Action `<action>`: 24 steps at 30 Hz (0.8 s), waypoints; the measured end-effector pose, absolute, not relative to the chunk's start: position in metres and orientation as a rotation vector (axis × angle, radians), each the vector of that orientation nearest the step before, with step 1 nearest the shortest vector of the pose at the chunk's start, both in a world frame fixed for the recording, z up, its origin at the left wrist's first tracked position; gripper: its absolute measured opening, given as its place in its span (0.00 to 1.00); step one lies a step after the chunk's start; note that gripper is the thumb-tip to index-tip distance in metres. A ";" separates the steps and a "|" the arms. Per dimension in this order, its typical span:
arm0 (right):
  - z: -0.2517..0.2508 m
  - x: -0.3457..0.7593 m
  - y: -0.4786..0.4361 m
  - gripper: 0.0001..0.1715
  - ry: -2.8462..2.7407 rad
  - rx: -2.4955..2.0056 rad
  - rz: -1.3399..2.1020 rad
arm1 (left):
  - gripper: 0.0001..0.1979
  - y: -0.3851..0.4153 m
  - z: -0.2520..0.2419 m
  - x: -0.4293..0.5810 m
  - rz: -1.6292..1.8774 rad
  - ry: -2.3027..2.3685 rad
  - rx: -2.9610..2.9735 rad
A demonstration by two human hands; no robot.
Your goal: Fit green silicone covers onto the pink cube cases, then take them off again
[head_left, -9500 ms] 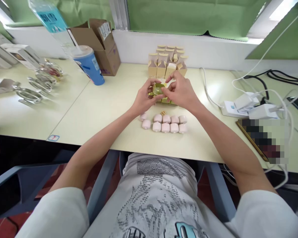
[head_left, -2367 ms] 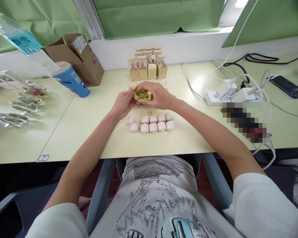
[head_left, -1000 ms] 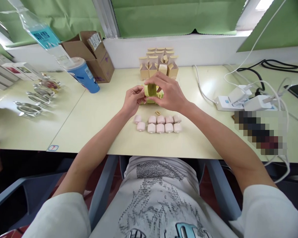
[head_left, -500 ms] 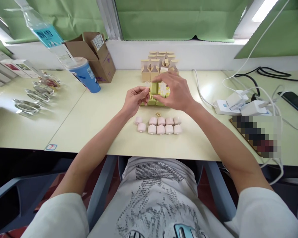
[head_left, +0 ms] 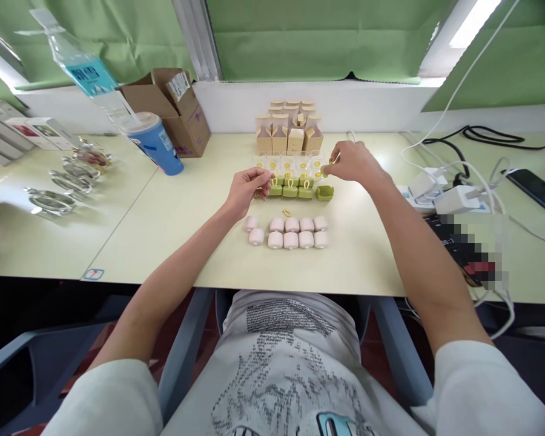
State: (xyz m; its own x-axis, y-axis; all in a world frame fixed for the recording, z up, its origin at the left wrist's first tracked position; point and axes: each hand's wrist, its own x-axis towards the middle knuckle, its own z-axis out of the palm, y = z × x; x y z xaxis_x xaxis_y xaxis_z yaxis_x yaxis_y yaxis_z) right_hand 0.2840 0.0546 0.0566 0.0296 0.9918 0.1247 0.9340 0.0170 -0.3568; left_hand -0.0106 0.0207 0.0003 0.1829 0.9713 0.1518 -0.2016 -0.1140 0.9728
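Observation:
My right hand (head_left: 355, 162) is closed in a pinch on a small green piece with a yellowish loop, at the right end of the rows, mostly covered by the fingers. Just below it sits an open, hollow green case (head_left: 324, 193). Several closed green cases (head_left: 290, 188) with pale loops stand in rows left of it. At their left end my left hand (head_left: 247, 189) has its fingers pinched together; what they hold, if anything, is hidden. A loose yellow loop (head_left: 286, 212) lies in front of the green cases. Nearer me are two rows of pale pink rounded cases (head_left: 291, 240).
Behind the green cases are clear packets (head_left: 287, 163) with yellow bits and several open cardboard boxes (head_left: 279, 136). Left stand a blue cup (head_left: 161, 148), a bottle (head_left: 88, 72) and a brown carton (head_left: 191, 118). A power strip (head_left: 440, 197), cables and a phone (head_left: 538, 189) lie right.
My right hand has moved right, away from the middle of the green rows. An open green case now shows at the right end. My left hand has stayed nearly in place.

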 end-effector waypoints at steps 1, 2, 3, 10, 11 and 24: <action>0.053 0.282 0.056 0.20 -1.954 -2.004 0.229 | 0.18 0.020 0.000 -0.010 1.241 0.872 1.256; 0.051 0.279 0.056 0.21 -1.950 -2.027 0.229 | 0.18 0.021 -0.001 -0.010 1.244 0.882 1.260; 0.048 0.277 0.056 0.21 -1.950 -2.046 0.230 | 0.18 0.021 -0.001 -0.010 1.246 0.887 1.263; 0.036 0.262 0.053 0.31 -2.022 -2.143 0.136 | 0.18 0.023 -0.006 -0.011 1.241 0.905 1.288; 0.035 0.261 0.052 0.32 -2.039 -2.160 0.120 | 0.18 0.023 -0.007 -0.011 1.235 0.908 1.296; 0.039 0.262 0.054 0.22 -2.112 -2.141 0.202 | 0.19 0.030 -0.017 -0.013 1.210 1.003 1.491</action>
